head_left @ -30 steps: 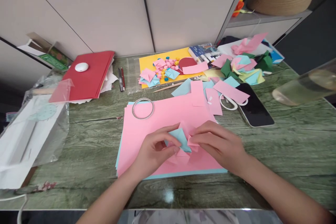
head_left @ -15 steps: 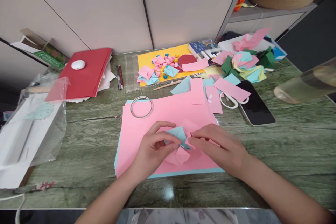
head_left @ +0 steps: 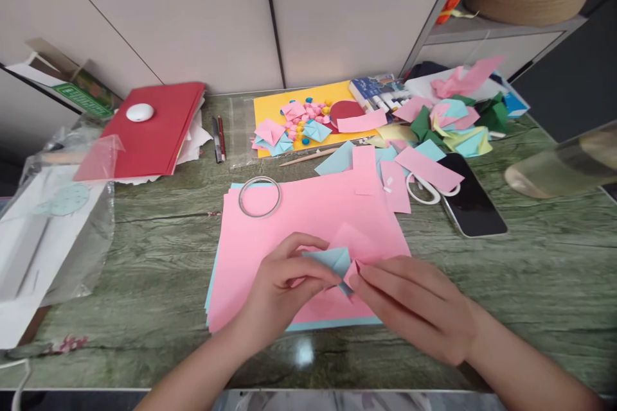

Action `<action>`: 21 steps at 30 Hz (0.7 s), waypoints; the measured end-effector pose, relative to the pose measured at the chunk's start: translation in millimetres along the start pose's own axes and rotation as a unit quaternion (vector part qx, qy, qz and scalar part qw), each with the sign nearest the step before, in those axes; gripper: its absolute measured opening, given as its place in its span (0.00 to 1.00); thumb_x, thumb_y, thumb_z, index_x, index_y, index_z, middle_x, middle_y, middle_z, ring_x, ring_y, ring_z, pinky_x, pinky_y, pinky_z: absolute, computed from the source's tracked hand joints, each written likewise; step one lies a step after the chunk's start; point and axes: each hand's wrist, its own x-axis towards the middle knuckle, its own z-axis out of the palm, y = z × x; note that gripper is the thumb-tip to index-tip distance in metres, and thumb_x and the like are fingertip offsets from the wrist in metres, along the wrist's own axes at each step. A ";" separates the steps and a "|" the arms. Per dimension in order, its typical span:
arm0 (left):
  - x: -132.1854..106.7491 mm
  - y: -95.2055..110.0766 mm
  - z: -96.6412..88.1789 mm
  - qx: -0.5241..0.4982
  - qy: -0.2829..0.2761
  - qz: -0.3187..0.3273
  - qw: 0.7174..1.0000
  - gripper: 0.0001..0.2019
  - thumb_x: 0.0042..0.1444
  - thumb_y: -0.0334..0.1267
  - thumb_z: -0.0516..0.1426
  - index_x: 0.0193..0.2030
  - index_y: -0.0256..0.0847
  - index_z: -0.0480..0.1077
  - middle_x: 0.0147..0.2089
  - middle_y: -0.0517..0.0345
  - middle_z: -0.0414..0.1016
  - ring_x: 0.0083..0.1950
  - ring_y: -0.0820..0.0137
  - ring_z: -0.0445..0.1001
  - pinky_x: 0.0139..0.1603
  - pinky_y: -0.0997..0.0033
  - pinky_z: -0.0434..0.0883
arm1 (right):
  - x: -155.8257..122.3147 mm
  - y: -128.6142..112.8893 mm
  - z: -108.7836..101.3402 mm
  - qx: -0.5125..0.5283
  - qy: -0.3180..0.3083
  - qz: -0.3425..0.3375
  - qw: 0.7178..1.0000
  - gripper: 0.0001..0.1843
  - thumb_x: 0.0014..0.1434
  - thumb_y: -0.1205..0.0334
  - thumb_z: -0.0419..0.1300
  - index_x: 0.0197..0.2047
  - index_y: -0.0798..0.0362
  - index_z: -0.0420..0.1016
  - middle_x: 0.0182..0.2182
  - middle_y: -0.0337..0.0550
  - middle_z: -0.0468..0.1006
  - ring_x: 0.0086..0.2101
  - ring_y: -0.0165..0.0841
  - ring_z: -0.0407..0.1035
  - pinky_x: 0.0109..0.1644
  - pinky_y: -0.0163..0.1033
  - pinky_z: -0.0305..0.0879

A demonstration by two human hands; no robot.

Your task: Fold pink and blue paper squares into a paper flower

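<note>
My left hand [head_left: 284, 286] pinches a folded light-blue paper piece [head_left: 337, 258] between thumb and fingers. Right beside it, my right hand [head_left: 419, 302] grips a small folded pink paper piece [head_left: 353, 273] at its edge. The two pieces meet or overlap; my fingers hide the exact contact. Both hands are over a stack of pink paper sheets [head_left: 270, 231], with light-blue sheets showing at its edges. A roll of tape [head_left: 259, 213] lies flat on the stack's upper left.
White-handled scissors [head_left: 424, 196] lie by a phone [head_left: 475, 205] on the right. Behind are pink paper strips [head_left: 429, 167], a yellow sheet [head_left: 265, 109] bearing folded pieces and beads, and a wooden stick [head_left: 308, 157]. A red folder [head_left: 159, 122] and plastic bag [head_left: 91, 257] occupy the left.
Both hands have moved slightly down and to the right with the paper pieces. The blue piece shows more of its folded face, and the pink piece has turned in my right hand.
</note>
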 end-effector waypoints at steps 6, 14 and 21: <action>0.7 -0.2 1.1 0.004 0.008 0.000 1.000 0.06 0.51 0.28 0.59 0.30 0.41 0.77 0.44 0.51 0.68 0.39 0.71 0.73 0.31 0.76 0.71 | -7.1 0.1 8.0 0.017 0.027 0.016 0.999 0.13 0.61 0.73 0.48 0.37 0.63 0.74 0.34 0.49 0.74 0.38 0.33 0.70 0.37 0.35 0.71; 2.0 -2.2 1.9 0.010 0.018 0.004 1.000 0.07 0.51 0.28 0.58 0.30 0.42 0.77 0.49 0.50 0.65 0.45 0.67 0.71 0.31 0.76 0.72 | -8.3 -1.8 7.9 0.079 -0.032 0.080 0.993 0.12 0.61 0.73 0.48 0.43 0.61 0.71 0.33 0.47 0.75 0.37 0.32 0.68 0.38 0.36 0.70; 1.3 -4.0 1.9 0.046 0.016 0.015 0.999 0.07 0.52 0.28 0.58 0.32 0.42 0.76 0.49 0.51 0.64 0.41 0.70 0.72 0.32 0.76 0.72 | -3.7 -4.1 7.0 0.158 -0.045 0.197 0.967 0.10 0.61 0.71 0.50 0.44 0.54 0.69 0.32 0.42 0.76 0.33 0.30 0.69 0.36 0.34 0.70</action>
